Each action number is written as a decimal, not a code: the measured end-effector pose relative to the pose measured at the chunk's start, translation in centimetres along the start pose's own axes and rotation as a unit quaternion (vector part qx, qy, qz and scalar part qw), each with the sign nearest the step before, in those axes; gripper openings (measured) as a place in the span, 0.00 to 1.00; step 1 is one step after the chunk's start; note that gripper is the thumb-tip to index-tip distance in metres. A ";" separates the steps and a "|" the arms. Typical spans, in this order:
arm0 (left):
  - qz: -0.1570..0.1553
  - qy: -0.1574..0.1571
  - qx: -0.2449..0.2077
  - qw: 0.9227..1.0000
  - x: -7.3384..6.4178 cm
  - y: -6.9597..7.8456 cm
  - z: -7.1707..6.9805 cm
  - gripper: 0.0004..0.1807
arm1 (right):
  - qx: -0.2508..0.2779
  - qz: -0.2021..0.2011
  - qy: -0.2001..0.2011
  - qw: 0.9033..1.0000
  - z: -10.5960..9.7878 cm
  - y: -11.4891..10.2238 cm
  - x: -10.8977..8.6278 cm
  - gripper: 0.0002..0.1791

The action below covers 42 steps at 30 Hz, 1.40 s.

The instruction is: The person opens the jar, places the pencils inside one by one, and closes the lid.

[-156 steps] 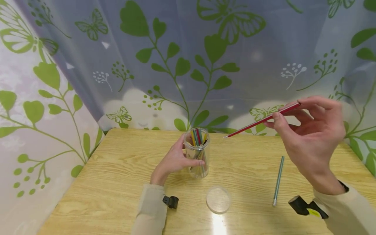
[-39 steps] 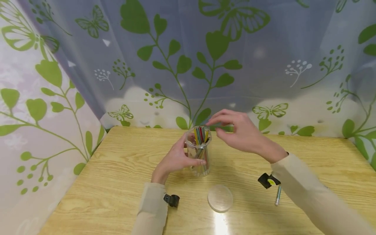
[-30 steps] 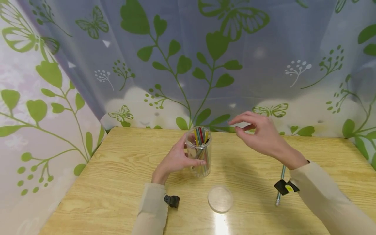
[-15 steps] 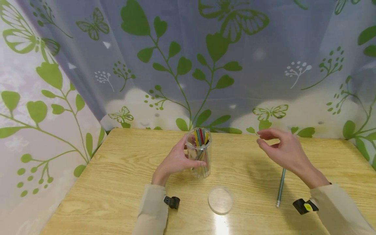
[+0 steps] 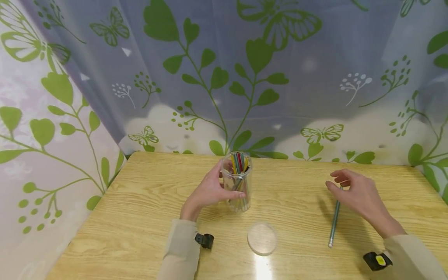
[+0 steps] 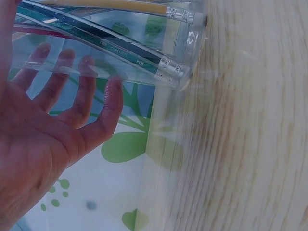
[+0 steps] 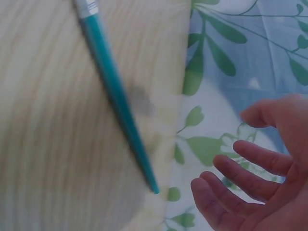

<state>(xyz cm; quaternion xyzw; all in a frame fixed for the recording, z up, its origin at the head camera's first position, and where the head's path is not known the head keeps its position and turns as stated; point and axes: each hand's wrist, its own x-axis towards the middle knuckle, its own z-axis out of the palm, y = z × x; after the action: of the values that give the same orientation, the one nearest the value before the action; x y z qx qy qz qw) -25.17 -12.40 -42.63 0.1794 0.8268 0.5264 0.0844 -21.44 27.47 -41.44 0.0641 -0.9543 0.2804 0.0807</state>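
Note:
A clear cylindrical jar (image 5: 241,194) stands upright near the back of the table, with my left hand (image 5: 210,188) gripping its side, thumb in front and fingers behind. Inside lean several pencils (image 5: 238,163) in yellow, green and red; the left wrist view shows their eraser ends at the jar's bottom. To the right, a single green pencil (image 5: 335,221) lies on the table, its eraser end toward me. My right hand (image 5: 358,192) hovers over the far end of that pencil, fingers loosely bent and holding nothing. In the right wrist view a gap shows between the fingers and the green pencil (image 7: 115,91).
A round clear lid (image 5: 262,238) lies flat on the wooden table (image 5: 140,233), in front of the jar. Behind the table's far edge hangs a leaf-and-butterfly patterned curtain (image 5: 217,77). Each wrist carries a small black camera.
Earlier my right hand held a red pencil in the air. It then came to the jar's mouth, and has since moved right and down, empty, to the green pencil. The left hand stays on the jar.

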 end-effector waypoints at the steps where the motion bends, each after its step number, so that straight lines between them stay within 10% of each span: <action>1: -0.001 0.000 0.001 1.000 0.0 0.0 0.0 0.52 | -0.003 0.007 -0.007 1.000 0.1 0.3 0.0 0.23; 19: 0.003 -0.002 -0.001 1.000 -0.1 0.0 0.0 0.49 | -0.069 0.107 -0.144 0.981 0.1 3.0 -0.8 0.39; 42: -0.006 0.001 0.003 1.000 0.0 0.0 0.0 0.49 | 0.007 0.122 -0.153 0.981 1.3 2.2 0.6 0.35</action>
<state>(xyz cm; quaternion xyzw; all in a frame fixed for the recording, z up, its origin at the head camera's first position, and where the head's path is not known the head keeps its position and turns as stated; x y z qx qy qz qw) -25.18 -12.35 -42.63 0.1743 0.8293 0.5239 0.0863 -22.59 28.56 -43.56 -0.0100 -0.9542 0.2814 -0.1010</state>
